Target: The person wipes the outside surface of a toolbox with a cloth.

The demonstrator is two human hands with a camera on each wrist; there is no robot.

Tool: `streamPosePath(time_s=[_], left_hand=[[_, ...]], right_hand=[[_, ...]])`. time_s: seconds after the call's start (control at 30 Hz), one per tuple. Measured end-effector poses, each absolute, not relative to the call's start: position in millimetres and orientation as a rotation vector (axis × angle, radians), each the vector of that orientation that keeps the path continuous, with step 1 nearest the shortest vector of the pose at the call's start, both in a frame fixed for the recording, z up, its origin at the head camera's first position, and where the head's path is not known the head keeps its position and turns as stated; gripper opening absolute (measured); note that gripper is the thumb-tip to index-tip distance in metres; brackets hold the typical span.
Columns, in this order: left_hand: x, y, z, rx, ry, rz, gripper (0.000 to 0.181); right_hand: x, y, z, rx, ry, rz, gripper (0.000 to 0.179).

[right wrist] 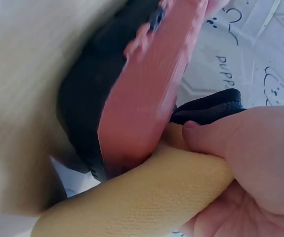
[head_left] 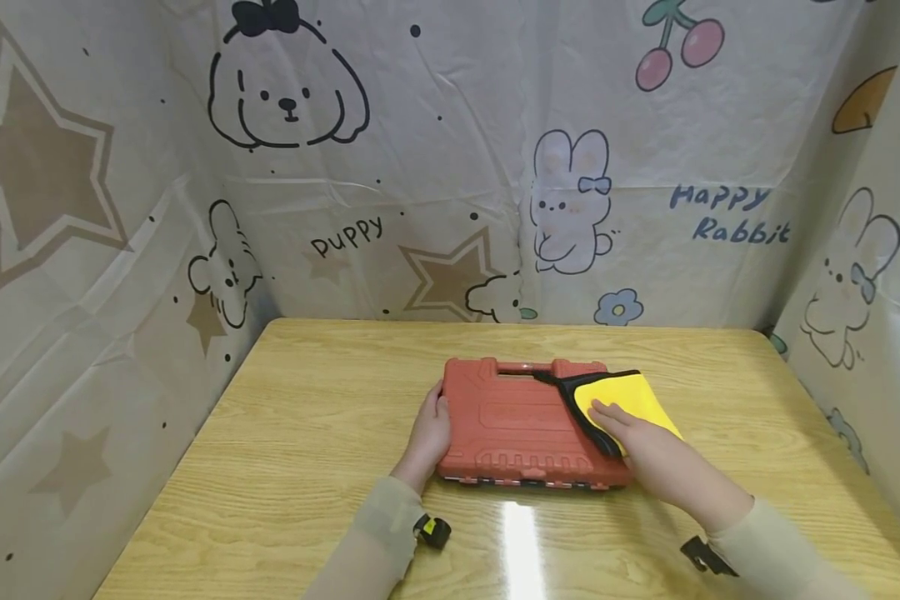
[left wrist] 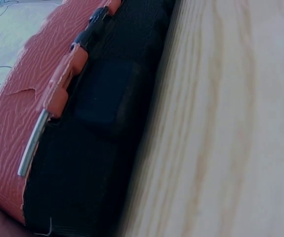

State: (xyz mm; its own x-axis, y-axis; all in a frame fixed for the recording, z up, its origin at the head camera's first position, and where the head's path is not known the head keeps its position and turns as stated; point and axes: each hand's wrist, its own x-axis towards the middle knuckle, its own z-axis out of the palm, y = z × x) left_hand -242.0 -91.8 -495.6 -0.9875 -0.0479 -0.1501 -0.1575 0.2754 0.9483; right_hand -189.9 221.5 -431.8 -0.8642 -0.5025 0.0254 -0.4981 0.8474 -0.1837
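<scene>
A red plastic carrying case with a black lower half lies on the table, its handle cutout on the far side. My left hand grips the case by its left edge, thumb near the top; the other fingers are hidden. Over the case's right part lies a yellow cloth with black trim. My right hand holds this cloth against the lid's right side, fingers on top. The right wrist view shows the thumb pressing on the folded cloth. Hinges and a metal pin run along the near side.
The light wooden table extends around the case. Fabric printed with cartoon animals and stars hangs behind it and at both sides. A black strap with a small device sits at the left wrist, another strap at the right.
</scene>
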Motion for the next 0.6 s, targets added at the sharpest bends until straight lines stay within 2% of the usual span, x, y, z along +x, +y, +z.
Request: streamPosePath(time_s=[0.33, 0.6], left_hand=[[-243, -92, -497, -0.198, 2.439, 1.834, 0.052], [-242, -91, -496, -0.197, 2.442, 1.830, 0.052]], right_hand=[[-157, 223, -436, -0.854, 2.997, -0.298, 0.064], [-141, 223, -435, -0.767, 2.970, -0.288, 0.068]])
